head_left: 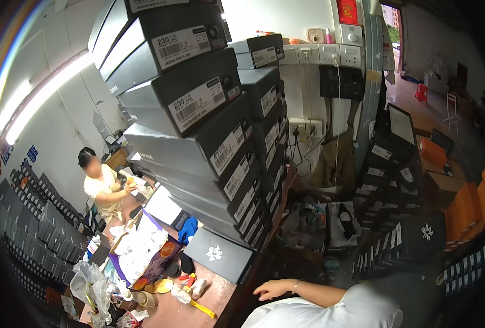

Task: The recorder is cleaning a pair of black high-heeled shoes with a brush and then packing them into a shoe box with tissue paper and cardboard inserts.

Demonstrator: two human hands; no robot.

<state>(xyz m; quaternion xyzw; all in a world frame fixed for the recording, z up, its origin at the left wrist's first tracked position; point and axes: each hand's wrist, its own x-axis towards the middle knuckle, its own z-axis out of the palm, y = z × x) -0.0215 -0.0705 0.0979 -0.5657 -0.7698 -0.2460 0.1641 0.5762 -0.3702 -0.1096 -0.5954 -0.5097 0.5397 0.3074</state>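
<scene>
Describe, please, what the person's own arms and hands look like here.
Only the right arm shows. A white short sleeve covers its upper part, leaving the rest bare. A thin, pale band sits at the wrist end, and the right hand wears no glove.

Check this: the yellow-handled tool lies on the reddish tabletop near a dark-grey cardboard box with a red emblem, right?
No: the head view shows a white emblem, not red, on the dark-grey cardboard box near the yellow-handled tool on the reddish tabletop.
</scene>
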